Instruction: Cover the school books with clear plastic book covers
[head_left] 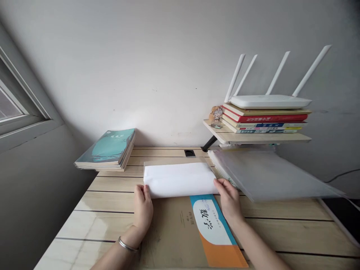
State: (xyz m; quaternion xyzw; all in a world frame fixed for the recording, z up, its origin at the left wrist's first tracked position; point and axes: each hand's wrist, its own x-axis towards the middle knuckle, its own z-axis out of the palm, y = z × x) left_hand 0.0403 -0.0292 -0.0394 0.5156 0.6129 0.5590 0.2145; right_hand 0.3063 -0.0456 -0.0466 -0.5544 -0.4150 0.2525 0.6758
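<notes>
Head view: the left hand point(143, 208) and right hand point(228, 198) were curled rather than spread, each appearing to pinch one short end of a white sheet point(180, 180) between thumb and fingers, though part of each grip was hidden. The sheet's long axis ran left to right across the desk, directly between the hands, and neither hand was clearly nearer to it. It lay just ahead of both hands, looking rolled or folded over along its length. Under and nearer than the sheet lay a book point(171, 232) in a tan cover with a blue, white and orange band point(213, 225), its long axis running toward the wall. A clear film point(174, 161) showed past the sheet's far edge. A bangle point(128, 244) circled the left wrist. Beyond the right hand, a frosted plastic folder point(270, 176) slanted out below a shelf point(253, 138) that carried a row of stacked books point(264, 122) topped by a white router point(270, 101). Beyond the left hand, teal-covered books point(105, 150) sat at the far corner of the desk point(98, 221), near a window point(17, 101).
</notes>
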